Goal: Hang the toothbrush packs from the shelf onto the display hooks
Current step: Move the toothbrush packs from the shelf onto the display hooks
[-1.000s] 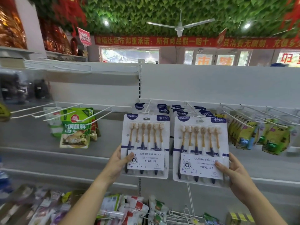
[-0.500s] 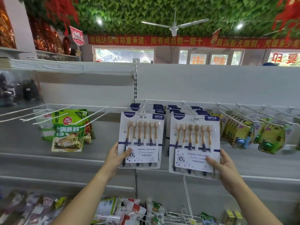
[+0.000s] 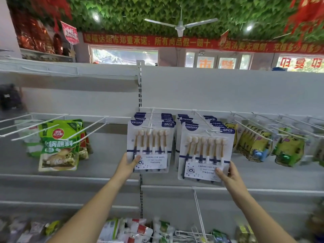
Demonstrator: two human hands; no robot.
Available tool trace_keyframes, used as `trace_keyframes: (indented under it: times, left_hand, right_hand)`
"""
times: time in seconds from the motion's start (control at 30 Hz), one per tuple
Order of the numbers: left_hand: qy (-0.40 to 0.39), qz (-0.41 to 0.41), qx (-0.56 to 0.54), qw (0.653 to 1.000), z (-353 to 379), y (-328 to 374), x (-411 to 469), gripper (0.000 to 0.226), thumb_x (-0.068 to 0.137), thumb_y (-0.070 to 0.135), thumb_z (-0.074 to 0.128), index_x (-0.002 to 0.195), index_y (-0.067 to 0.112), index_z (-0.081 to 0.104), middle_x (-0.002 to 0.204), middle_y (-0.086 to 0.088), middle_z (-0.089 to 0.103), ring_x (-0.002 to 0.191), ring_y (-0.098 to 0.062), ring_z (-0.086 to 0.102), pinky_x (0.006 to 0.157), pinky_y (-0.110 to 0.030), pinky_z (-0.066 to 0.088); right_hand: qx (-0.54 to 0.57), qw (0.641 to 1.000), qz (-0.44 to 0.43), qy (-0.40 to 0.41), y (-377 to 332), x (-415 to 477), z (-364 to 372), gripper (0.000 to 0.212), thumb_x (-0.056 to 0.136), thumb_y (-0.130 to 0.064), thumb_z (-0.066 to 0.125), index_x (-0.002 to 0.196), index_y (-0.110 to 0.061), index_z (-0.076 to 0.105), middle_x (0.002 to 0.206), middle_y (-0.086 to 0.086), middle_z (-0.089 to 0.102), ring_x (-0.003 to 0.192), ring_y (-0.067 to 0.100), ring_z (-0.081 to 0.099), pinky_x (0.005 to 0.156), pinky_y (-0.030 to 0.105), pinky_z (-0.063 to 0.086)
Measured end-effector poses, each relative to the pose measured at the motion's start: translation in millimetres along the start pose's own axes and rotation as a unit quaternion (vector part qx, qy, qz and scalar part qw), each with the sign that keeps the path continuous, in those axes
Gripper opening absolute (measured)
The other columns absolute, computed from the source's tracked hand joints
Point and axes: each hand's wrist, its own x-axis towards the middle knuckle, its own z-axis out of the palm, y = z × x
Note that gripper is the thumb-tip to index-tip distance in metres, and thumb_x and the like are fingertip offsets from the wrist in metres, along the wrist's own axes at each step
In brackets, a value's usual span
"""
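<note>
Two bays of white shelving [image 3: 228, 88] across the whole view, with a rail of white wire display hooks [image 3: 84, 128] at mid height. Left of centre, green sauce pouches [image 3: 57, 144] hanging on the hooks; far right, yellow cartoon-bear packets [image 3: 254, 142]. Between them, two rows of toothbrush packs [image 3: 167, 117], side by side on neighbouring hooks. Holds the front pack of the left row [image 3: 150, 142] upright, hook wire showing at its top edge, with the left hand [image 3: 127, 165] gripping the lower left corner, thumb across the label and fingers behind. Holds the front pack of the right row [image 3: 205, 149] lower and slightly tilted, its top near the hook's tip; cannot tell whether threaded on. Pinches its lower right corner with the right hand [image 3: 229, 176], thumb [image 3: 220, 172] on the front.
</note>
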Motion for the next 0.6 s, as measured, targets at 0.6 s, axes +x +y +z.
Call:
trace_keyframes:
  times: [0.6]
  left_hand:
    - [0.051, -0.055, 0.046, 0.996, -12.4, 15.0, 2.7, 0.055, 0.086, 0.026, 0.082, 0.128, 0.012, 0.049, 0.124, -0.006, 0.064, 0.114, -0.023, 0.063, 0.097, -0.039, 0.052]
  right_hand:
    - [-0.108, 0.991, 0.056, 0.054, -8.2, 6.0, 2.5, 0.052, 0.094, -0.025, 0.069, 0.138, -0.01, 0.045, 0.126, 0.018, 0.063, 0.112, 0.033, 0.063, 0.099, 0.052, 0.051]
